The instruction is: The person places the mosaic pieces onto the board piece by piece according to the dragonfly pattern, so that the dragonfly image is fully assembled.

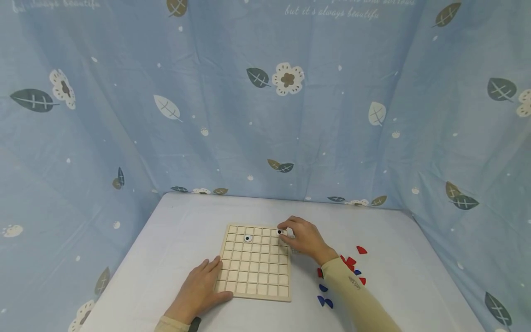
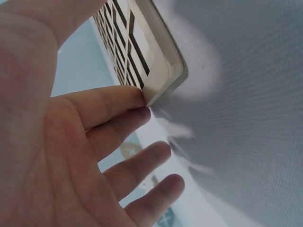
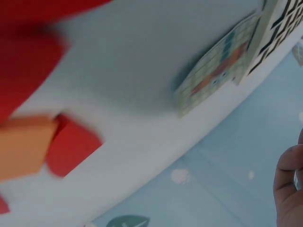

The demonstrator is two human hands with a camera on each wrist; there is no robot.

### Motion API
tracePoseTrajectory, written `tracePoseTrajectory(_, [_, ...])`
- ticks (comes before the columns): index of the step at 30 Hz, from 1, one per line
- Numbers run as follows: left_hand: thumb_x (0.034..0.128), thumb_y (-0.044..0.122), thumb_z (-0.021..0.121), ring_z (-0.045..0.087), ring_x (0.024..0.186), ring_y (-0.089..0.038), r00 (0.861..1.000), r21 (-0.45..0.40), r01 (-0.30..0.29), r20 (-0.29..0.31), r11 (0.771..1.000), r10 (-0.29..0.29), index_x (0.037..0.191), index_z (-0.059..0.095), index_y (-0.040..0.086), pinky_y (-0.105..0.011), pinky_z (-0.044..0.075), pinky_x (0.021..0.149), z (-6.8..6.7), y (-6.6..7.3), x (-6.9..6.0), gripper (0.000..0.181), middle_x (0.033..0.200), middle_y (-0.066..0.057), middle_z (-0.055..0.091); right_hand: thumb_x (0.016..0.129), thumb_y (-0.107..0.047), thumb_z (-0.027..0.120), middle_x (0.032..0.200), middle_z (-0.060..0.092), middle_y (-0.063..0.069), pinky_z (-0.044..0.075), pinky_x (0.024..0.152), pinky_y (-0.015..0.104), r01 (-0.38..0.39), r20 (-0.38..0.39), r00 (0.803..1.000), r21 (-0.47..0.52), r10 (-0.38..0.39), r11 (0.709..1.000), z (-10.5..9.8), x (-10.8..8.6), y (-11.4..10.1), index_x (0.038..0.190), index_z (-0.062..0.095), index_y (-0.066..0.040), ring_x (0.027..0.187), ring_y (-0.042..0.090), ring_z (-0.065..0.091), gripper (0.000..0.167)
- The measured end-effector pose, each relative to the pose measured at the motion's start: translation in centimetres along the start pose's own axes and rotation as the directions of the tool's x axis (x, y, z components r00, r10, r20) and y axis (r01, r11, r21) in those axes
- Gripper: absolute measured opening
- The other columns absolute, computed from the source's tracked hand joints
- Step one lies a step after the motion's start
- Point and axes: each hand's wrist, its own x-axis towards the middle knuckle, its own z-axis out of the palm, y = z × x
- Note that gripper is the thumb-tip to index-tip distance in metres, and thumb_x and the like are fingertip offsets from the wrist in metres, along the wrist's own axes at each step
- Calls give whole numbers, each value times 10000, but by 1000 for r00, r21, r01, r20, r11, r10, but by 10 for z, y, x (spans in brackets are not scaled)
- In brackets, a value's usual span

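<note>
A square wooden grid board (image 1: 254,266) lies on the white table, with one white eye tile (image 1: 248,238) in its upper left part. My left hand (image 1: 198,288) is at the board's near left corner. In the left wrist view, its index fingertip touches the frame and the other fingers (image 2: 135,165) are spread loosely. Over the far right corner, my right hand (image 1: 306,237) pinches a second white eye tile (image 1: 280,232) between thumb and index finger. In the right wrist view only part of this hand (image 3: 289,184) shows, at the right edge.
Right of the board, partly hidden by my right forearm, are scattered red pieces (image 1: 362,250) and blue pieces (image 1: 323,288). A printed pattern card (image 3: 218,71) lies beside the board's right edge. An orange piece (image 3: 26,146) shows among the red ones. A blue patterned curtain (image 1: 265,115) surrounds the table.
</note>
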Motion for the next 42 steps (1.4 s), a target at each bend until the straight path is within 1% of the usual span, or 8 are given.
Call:
tracePoseTrajectory(5, [745,597,822,472,1338,-477,1000,-4,-8,-2,1000,8,1383,562,-82,-601,401,1103,2,-1,1,967,1481,-212,513,905,-317,785,1024,683,-102,595,797,311,19,5,1000,-18,-19,1000,7,8,-10,1122,761,-218,956,104,677,240])
tracePoseTrajectory(14, [739,610,820,474,1338,-475,1000,7,-5,4,1000,5,1386,563,-75,-599,403,1103,3,-3,2,977,1484,-208,511,901,-325,788,999,679,-101,594,771,297,36,5,999,-30,-36,999,18,24,-25,1118,759,-214,933,123,687,244])
tracePoseTrajectory(19, [741,614,816,474,1338,-475,1000,6,-4,7,1000,4,1385,564,-72,-598,400,1107,3,-4,2,975,1486,-207,510,904,-325,785,995,682,-97,591,756,285,40,37,999,-33,-39,999,24,33,-33,1111,762,-210,916,103,678,238])
tracePoseTrajectory(23, [743,606,820,474,1336,-477,1000,-1,-8,8,1000,8,1385,563,-77,-596,400,1107,2,-3,2,972,1481,-211,513,909,-327,779,997,684,-107,584,749,256,37,86,996,-48,-33,998,28,38,-38,1115,763,-212,902,62,660,236])
tracePoseTrajectory(27, [745,608,817,474,1336,-475,1000,0,-11,7,1000,11,1386,560,-80,-591,403,1106,3,-3,2,975,1479,-208,516,907,-324,782,1006,692,-103,584,763,257,18,147,989,-48,-11,999,31,41,-43,1121,763,-203,912,71,668,246])
tracePoseTrajectory(32, [743,608,818,473,1337,-476,1000,3,-12,8,1000,12,1385,559,-82,-590,404,1106,2,-3,2,978,1480,-210,514,889,-334,799,998,699,-92,583,788,286,-43,202,978,-27,48,999,34,42,-48,1105,770,-189,909,81,668,262])
tracePoseTrajectory(36, [741,604,822,479,1331,-476,1000,5,-14,4,1000,14,1381,563,-84,-590,407,1103,1,-2,2,974,1477,-214,516,879,-340,808,989,706,-86,589,800,293,-59,219,974,-25,63,998,36,42,-50,1086,772,-182,899,72,669,262])
tracePoseTrajectory(42, [741,603,822,484,1326,-477,1000,7,-21,-1,1000,21,1373,568,-87,-589,412,1100,0,-2,2,969,1473,-217,519,870,-339,818,960,699,-99,586,783,280,-84,232,968,-50,94,995,40,43,-52,1063,776,-202,866,48,653,240])
